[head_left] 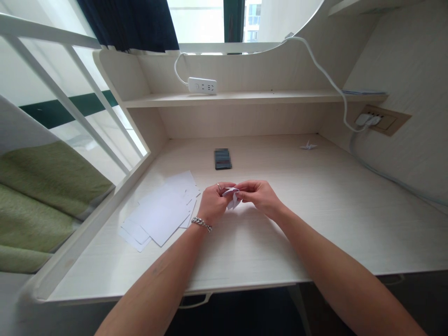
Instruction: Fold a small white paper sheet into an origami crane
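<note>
Over the middle of the desk, my left hand [214, 201] and my right hand [258, 196] meet around a small folded white paper [232, 199]. Fingers and thumb of each hand pinch it, the left from one side and the right from the other. Part of the paper is hidden behind the fingers, and its exact shape is hard to make out. A ring and a chain bracelet [202, 224] are on the left hand and wrist. Just left of that hand lies a spread of loose white paper sheets [164, 207].
A dark phone-like object [223, 159] lies beyond my hands. Farther right on the desk [336, 210] sits a folded white paper crane [308, 145]. A power strip [202, 86] rests on the shelf; a white cable [324, 70] runs to the wall socket [383, 120].
</note>
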Tool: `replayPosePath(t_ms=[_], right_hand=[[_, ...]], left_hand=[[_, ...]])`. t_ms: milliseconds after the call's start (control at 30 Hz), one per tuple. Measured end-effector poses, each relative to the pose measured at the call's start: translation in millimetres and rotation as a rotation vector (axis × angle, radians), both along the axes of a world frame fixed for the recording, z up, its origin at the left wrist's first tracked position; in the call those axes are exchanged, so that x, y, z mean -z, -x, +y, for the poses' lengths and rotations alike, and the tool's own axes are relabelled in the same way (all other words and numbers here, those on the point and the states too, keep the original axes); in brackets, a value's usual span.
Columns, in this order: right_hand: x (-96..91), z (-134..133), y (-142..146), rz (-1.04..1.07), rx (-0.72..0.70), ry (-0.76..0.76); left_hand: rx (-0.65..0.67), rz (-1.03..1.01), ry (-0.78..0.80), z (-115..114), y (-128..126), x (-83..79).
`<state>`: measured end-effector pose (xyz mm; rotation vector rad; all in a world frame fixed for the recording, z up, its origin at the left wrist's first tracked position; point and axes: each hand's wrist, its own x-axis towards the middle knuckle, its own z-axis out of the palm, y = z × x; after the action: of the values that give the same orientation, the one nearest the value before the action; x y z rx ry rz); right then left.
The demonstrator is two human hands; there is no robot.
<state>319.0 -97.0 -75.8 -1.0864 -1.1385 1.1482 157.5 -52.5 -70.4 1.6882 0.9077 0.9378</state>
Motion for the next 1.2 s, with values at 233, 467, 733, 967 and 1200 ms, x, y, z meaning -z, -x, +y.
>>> replayPosePath(t_ms=[233,467,733,967,1200], right_hand=[[-3.0,-0.3,2.2,-0.102,0.138,-0.022],[-3.1,-1.4,2.0,-0.173,0.224,-0.004],[1.4,-1.7,2.0,-0.388,0.195,-0.143],[-1.4,-3.8,4.9,-0.439,0.245,-0.167],[1.4,-2.7,5.6,-0.449,0.275,-0.232]], left_hand=[[0.039,-0.142,0.160,-1.8,-3.2,-0.9],[0.056,-0.079,0.147,-1.7,-3.8,1.7],[0.151,-0.101,0.211,1.2,-5.4,5.0],[0.149,-0.094,0.299,-0.1,-6.8,4.6],[0.147,0.068,0.229,1.3,-3.8,7.3]])
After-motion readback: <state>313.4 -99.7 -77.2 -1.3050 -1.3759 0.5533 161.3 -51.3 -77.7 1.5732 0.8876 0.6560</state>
